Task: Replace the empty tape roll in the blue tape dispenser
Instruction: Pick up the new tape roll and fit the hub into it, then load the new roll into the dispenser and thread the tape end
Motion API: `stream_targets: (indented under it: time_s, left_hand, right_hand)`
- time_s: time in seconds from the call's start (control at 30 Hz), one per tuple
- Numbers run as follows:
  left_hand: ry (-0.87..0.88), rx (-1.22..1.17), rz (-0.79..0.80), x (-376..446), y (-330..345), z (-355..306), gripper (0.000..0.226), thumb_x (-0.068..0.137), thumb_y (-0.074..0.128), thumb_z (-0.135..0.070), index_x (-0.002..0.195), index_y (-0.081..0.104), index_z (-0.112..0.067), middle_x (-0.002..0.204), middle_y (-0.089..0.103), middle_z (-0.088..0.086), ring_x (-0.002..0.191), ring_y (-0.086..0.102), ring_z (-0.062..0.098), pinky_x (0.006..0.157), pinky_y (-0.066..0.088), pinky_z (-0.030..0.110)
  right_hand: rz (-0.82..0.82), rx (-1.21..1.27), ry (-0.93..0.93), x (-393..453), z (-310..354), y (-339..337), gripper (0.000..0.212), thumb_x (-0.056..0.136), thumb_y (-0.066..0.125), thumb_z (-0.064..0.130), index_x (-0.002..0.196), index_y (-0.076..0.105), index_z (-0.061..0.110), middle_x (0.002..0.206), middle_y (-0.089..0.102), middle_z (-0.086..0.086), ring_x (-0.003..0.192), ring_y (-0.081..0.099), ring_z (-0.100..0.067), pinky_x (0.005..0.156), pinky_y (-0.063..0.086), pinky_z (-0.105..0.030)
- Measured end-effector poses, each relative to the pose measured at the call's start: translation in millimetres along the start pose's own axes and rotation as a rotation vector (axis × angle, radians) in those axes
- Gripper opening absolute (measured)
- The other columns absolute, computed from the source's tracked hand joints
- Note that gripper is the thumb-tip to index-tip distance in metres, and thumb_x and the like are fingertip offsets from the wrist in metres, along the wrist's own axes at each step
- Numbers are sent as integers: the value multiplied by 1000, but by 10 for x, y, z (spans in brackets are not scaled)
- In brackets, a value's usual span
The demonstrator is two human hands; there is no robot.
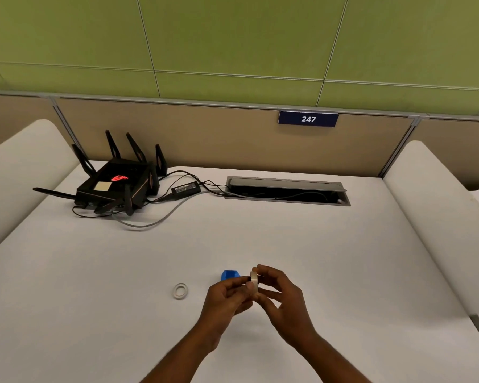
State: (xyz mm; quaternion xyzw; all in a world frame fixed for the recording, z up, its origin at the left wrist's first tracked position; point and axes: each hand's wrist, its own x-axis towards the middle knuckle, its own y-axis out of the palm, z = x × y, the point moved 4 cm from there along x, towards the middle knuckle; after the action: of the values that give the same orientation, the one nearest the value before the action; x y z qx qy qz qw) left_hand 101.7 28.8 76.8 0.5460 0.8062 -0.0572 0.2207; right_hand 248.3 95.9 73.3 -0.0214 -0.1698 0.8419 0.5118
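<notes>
Both of my hands meet over the near middle of the white table (329, 258). Between their fingertips stands a pale tape roll (254, 280), on edge. My left hand (227, 297) pinches it from the left and my right hand (282, 294) grips it from the right. The blue tape dispenser (229, 275) sits just behind my left hand, partly hidden by the fingers; whether the left hand touches it cannot be told. A thin empty tape ring (181, 291) lies flat on the table to the left of my hands.
A black router (116, 186) with several antennas sits at the back left, with a power brick (186, 187) and cables running into an open cable tray (286, 190) in the table. Padded white dividers flank both sides. A sign reading 247 (308, 119) hangs on the back panel.
</notes>
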Motion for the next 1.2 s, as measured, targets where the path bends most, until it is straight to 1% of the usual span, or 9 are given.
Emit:
stream_targets:
  time_s: [0.13,0.23,0.47,0.63,0.73,0.83,0.93,1.03,1.2]
  left_hand:
    - [26,56,19,30,-163,-23,52,67,81,-40,114,72,-19,103,79,3,99,74,20,88,61,38]
    - [11,82,10,72,-291,-26,54,63,83,-41,112,72,-23,102,79,-1,98,74,18,84,62,35]
    - [-3,146,47,175,-576,-20,37,76,82,-30,111,71,-29,106,78,-4,100,73,14,92,59,38]
    - [48,233,85,284,-738,-32,36,79,80,-32,113,71,-27,103,78,-9,97,72,4,86,59,24]
    - [134,314,-47,357,-873,-58,29,83,77,-28,111,70,-27,102,75,-12,92,71,-2,70,53,7]
    - [170,389,-193,434,-1002,-43,21,88,72,-23,109,71,-23,102,74,-10,92,69,2,66,51,5]
    - [180,470,-190,523,-1042,16,20,90,69,-18,110,71,-20,108,73,-6,97,68,7,77,50,8]
    - [178,564,-139,625,-1021,80,25,90,68,-16,115,70,-20,117,71,-6,106,66,8,92,52,19]
    - [175,645,-36,787,-907,143,34,91,67,-19,125,64,-24,129,66,-6,117,61,9,89,44,13]
  right_hand:
    - [4,-33,-7,18,59,126,49,91,77,25,134,56,37,132,66,20,124,64,-5,97,57,-19]
    - [20,-67,-10,22,94,233,53,90,78,26,137,54,36,134,65,21,125,63,-4,97,56,-18]
    - [108,-299,-69,151,143,458,58,91,75,28,144,52,30,137,59,20,124,60,-2,97,58,-26]
    - [191,-442,-116,316,184,591,49,91,74,34,137,59,28,132,63,15,118,61,-2,98,56,-23]
    - [172,-455,-61,440,132,618,48,87,78,28,133,62,24,129,65,10,114,64,-5,97,57,-23]
    - [145,-516,11,498,23,610,52,85,79,25,134,60,24,130,64,9,111,65,-6,99,57,-24]
    - [165,-584,50,505,-80,610,52,85,79,27,133,60,24,129,64,8,109,64,-9,99,56,-24]
    - [185,-631,72,526,-141,639,50,86,78,28,133,60,22,129,63,5,110,63,-9,99,56,-25]
    - [215,-652,99,595,-175,704,50,87,77,30,133,60,22,129,63,6,111,61,-8,99,55,-27]
